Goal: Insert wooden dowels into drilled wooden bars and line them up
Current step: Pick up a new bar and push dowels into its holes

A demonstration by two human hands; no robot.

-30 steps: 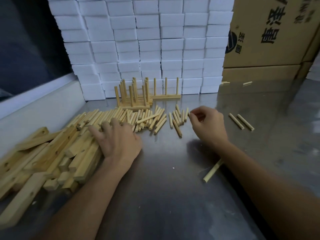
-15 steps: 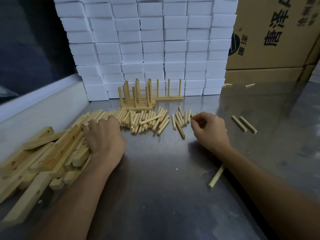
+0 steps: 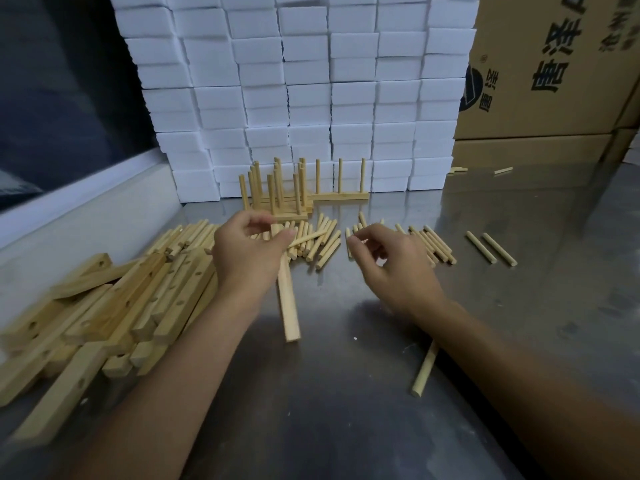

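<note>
hands reach forward over the steel desk (image 3: 346, 410) from the near edge, both forearms angled inward. the left hand (image 3: 247, 254) is raised just off the surface, its fingers and thumb curled round a wooden bar (image 3: 288, 306) that slants from the grip down toward the viewer, its near end close to the desk. the right hand (image 3: 391, 263) hovers beside it, fingers bent with the tips drawn together near the thumb; whether it pinches a dowel cannot be told. loose dowels (image 3: 325, 244) lie in a scattered row across the desk just beyond both hands, pale and round. a heap of drilled bars (image 3: 114, 306) sits at the left, holes showing along their faces. finished bars with upright dowels (image 3: 277, 195) stand farther back, in front of a wall of white boxes (image 3: 304, 91). one stray dowel (image 3: 425, 368) lies near the right forearm, and a pair of dowels (image 3: 490, 247) rests apart at the right. cardboard cartons (image 3: 554, 81) stand at the far right.
</note>
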